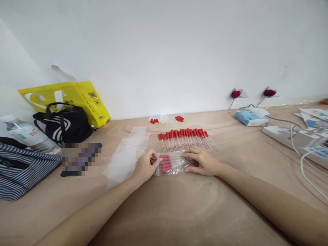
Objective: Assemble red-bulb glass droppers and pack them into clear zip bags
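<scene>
A clear plastic bag point(175, 168) lies on the wooden table, holding several glass-like droppers with red tops lined up side by side. My left hand point(147, 165) pinches the bag's left end, by the red tops. The fingers of my right hand point(202, 162) are spread and rest on the bag's right end. Just behind the bag is a row of several loose red-topped droppers point(184, 138). Flat clear bags point(128, 153) overlap in a stack beyond my left hand.
Small red caps point(154, 121) lie on clear plastic near the wall. At the left stand a yellow bag point(96, 106), a black bag point(74, 124), a bottle point(32, 135) and a striped bag point(23, 171). Tissues point(249, 118) and a power strip point(279, 136) are at the right.
</scene>
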### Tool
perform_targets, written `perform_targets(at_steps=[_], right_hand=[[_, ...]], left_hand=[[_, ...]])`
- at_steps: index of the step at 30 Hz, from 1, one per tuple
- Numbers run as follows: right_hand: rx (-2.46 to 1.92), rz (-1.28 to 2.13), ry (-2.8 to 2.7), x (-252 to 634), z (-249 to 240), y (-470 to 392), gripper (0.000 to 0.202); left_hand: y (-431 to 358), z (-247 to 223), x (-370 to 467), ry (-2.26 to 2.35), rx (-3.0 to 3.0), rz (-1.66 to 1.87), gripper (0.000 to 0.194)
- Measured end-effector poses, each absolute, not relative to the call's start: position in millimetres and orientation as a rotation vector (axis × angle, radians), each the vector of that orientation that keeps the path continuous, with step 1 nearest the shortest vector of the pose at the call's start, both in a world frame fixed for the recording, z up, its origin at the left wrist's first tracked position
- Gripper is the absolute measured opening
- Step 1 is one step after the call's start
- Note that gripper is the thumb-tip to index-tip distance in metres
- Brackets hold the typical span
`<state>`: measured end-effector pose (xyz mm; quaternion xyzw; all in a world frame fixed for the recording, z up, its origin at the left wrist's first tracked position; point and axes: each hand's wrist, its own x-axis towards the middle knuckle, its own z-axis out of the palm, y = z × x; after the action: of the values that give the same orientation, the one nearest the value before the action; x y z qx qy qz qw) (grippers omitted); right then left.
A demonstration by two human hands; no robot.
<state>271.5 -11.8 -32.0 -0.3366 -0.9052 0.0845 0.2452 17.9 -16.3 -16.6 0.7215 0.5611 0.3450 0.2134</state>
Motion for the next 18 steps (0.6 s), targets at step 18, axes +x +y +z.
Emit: perform_targets(at_steps=[18], right_hand=[[-0.771,0.328,-2.545,271.2,-26.2,-14.0,0.052]], left_hand=[[6.1,2.7,10.9,1.487,1.951,0.556,0.034]])
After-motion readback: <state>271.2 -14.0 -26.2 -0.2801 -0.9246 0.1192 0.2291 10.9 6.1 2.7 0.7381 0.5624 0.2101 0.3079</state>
